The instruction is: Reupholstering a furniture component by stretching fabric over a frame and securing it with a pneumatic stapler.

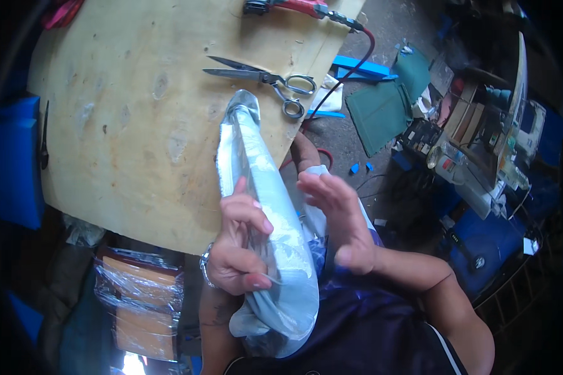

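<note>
A person in a dark top point(369, 325) is handling a long, glossy silver-white sheet point(272, 200) at the edge of a pale wooden worktable point(131, 169). The folded sheet is resting its far end on the worktable's near right corner, while its lower end is hanging off the edge, in front of the person's torso. The left hand point(239, 247), with a metal-banded watch point(204, 265) circling its wrist, is curling at the sheet's side just off the worktable's near edge; whether thumb and fingers are pinching the material, one cannot tell. The right hand point(339, 222) is hovering to the right of the worktable's near corner, beside the sheet, fingers extended and thumb standing apart.

Knots are marking the worktable's wood. Metal scissors point(270, 78) are lying near its right edge, blades parted and pointing inward. A red-and-black tool point(300, 7) is resting on its far right part, a red hose point(370, 50) trailing over the side. A slim dark tool point(44, 134) is lying along its left edge, a blue block point(12, 162) standing just beyond. Right of the worktable, a green sheet point(378, 119) is covering part of the grey floor point(381, 178), while plastic-wrapped orange-brown pieces point(147, 275) are sitting off its near left side.
</note>
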Demonstrator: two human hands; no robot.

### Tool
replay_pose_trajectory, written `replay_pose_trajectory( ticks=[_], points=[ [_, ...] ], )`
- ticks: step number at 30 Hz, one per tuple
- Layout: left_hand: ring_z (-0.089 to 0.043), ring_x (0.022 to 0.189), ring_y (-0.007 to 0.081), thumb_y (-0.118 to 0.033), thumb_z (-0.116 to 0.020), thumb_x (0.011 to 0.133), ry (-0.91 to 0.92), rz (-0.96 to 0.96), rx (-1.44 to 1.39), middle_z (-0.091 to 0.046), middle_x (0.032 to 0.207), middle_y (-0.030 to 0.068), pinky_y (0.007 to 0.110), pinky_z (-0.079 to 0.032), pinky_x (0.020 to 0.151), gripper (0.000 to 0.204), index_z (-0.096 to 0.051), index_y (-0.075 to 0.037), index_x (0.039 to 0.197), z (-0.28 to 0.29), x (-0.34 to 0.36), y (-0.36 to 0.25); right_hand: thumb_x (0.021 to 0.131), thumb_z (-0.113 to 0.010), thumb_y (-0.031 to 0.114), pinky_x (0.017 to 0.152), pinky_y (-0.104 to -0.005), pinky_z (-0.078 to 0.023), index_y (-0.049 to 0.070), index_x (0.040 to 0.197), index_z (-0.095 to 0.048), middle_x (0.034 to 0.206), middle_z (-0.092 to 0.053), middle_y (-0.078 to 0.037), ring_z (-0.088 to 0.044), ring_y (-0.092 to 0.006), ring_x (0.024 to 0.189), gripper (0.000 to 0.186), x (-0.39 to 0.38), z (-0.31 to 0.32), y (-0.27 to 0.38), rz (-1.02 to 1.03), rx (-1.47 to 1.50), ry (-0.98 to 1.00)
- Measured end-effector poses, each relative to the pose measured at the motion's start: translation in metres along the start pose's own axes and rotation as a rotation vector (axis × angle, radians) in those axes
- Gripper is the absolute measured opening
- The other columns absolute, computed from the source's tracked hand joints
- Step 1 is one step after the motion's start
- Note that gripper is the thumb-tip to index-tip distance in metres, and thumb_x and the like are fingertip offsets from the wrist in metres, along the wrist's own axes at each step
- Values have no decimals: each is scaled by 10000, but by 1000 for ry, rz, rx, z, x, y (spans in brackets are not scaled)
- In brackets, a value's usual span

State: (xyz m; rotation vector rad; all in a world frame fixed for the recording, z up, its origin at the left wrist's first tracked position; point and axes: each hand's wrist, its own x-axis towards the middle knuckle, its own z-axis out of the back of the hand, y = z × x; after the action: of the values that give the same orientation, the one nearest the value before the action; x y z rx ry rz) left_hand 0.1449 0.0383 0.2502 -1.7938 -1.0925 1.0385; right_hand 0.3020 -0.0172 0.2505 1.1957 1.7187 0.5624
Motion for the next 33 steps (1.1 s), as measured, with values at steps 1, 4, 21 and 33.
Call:
replay_pose_trajectory(
  ticks=[1, 4, 21, 33],
  points=[
    [-467, 1102, 252, -411, -668, 764, -73, -13, -20, -602, 778, 12, 505, -97, 1090, 383, -546, -159, 502, -2, -1, 3, 643, -764, 421, 1066, -463, -232, 53, 1368, -269, 1372, -329, -215, -329, -339, 1272, 952, -1, 3, 0, -6, -51, -20],
    [-444, 1166, 277, -406, -666, 764, 8, 24, -56, -625, 822, 23, 532, -20, 1100, 395, -530, -159, 487, -1, -8, 10, 618, -797, 368, 1073, -447, -233, 15, 1375, -255, 1385, -308, -210, -308, -337, 1290, 995, 6, -10, 13, 110, -265, 132],
    [-523, 1033, 279, -318, -616, 804, 335, -155, -2, -648, 930, 50, 562, -22, 1096, 413, -436, -131, 482, 17, 3, 29, 851, -612, 294, 1039, -347, -299, 54, 1414, -205, 1398, -307, -128, -373, -250, 1244, 735, -27, 30, -74, -567, 157, -265],
    [-516, 954, 243, -214, -623, 777, 246, -313, 1143, -591, 1008, 43, 596, -159, 1052, 200, -575, -95, 622, 32, 53, 13, 941, -433, 341, 979, -344, -395, 45, 1373, -305, 1306, -447, -136, -488, -223, 1144, 540, 73, 4, -109, -694, 489, 120]
  ],
)
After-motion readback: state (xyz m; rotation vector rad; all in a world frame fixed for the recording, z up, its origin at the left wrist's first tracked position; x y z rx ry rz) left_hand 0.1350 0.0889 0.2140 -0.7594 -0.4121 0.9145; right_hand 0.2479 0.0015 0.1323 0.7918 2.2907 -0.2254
